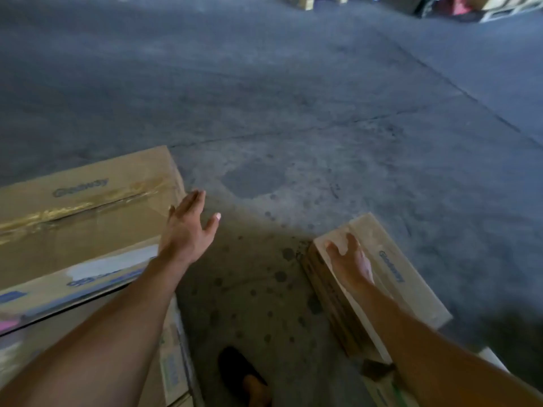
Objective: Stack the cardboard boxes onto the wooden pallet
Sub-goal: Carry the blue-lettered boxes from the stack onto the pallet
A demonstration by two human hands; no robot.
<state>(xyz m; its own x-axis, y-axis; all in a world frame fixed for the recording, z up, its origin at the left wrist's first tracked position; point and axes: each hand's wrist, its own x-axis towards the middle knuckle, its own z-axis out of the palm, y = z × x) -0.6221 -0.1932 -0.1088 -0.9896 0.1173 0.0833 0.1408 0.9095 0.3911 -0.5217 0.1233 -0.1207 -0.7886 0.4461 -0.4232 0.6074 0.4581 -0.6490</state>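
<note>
tan cardboard boxes (88, 201), grey spotted floor (293, 113)

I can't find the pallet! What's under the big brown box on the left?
Another cardboard box with blue print lies under the top box, with more cardboard below that. No pallet shows: the stack itself covers whatever is underneath.

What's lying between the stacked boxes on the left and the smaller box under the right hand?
Head view: only bare, dark-spotted concrete floor between the stacked boxes and the smaller box; a sandalled foot stands at its near end.
</note>
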